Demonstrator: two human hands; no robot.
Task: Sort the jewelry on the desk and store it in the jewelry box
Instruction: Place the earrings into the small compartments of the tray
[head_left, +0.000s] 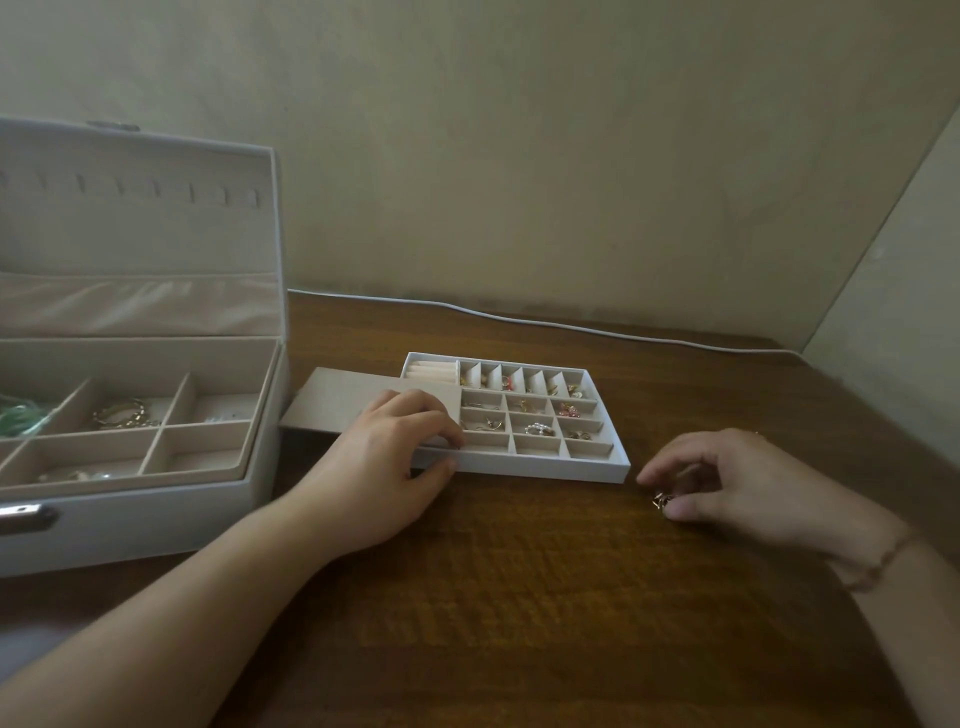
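A white divided tray (597, 469) lies on the wooden desk (545, 597), its small cells holding earrings and rings. A beige flat lid (343, 400) partly covers the tray's left side. My left hand (395, 462) rests on that lid and grips the tray's front left edge. To the right of the tray, my right hand (727, 483) pinches a small gold jewelry piece (662, 501) at the desk surface. The open white jewelry box (130, 519) stands at the left, with a gold bracelet (124, 413) and green beads (21, 418) in its compartments.
A white cable (545, 322) runs along the desk's back edge against the wall. A side wall closes the right. The box's raised lid (140, 228) stands upright at the far left. A bracelet circles my right wrist (883, 564).
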